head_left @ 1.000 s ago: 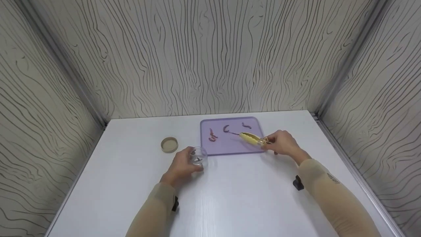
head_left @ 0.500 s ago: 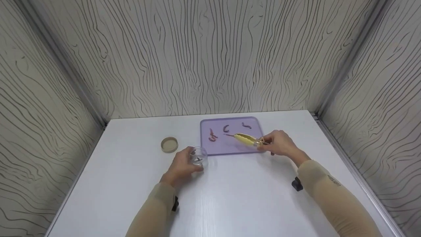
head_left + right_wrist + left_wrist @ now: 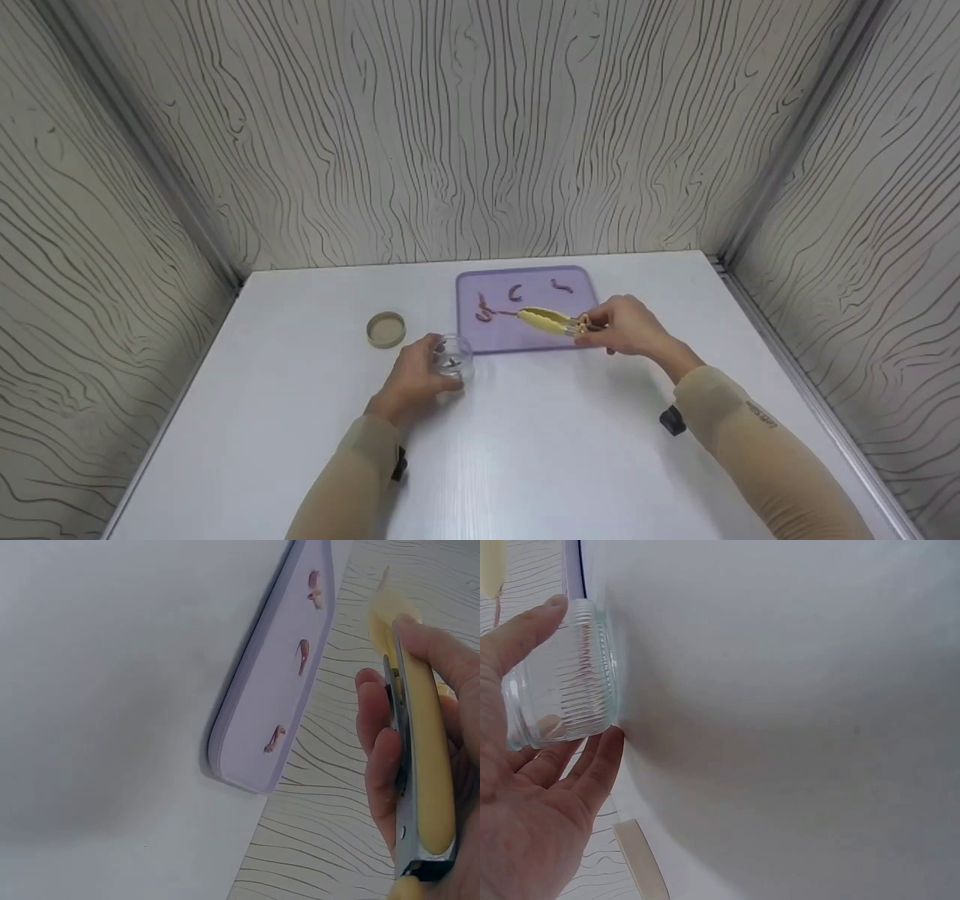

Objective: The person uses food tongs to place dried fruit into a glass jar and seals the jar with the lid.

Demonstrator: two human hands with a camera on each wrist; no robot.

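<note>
My left hand (image 3: pixel 411 379) curls round a small clear glass jar (image 3: pixel 457 360) standing on the white table, just off the near left corner of the purple tray. A few dark bits show inside the jar; its ribbed side (image 3: pixel 585 682) faces the left wrist camera. With my right hand (image 3: pixel 628 328) I grip yellow-tipped metal tongs (image 3: pixel 546 321) over the tray. A thin reddish worm-like strand (image 3: pixel 508 313) sticks out from the tongs' tips, pointing left. On the tray (image 3: pixel 499 342) lie several brownish-red worm-like pieces, one of them a curved piece (image 3: pixel 514 293).
Left of the tray, a round beige lid (image 3: pixel 385 330) lies on the table (image 3: pixel 300 420). Wood-patterned panels (image 3: pixel 480 135) stand behind and on both sides. Another worm-like piece (image 3: pixel 562 286) lies toward the tray's far right corner.
My right hand and the tongs have moved left across the tray, bringing the strand close to the left group of worm-like pieces. The left hand and jar have stayed put.
</note>
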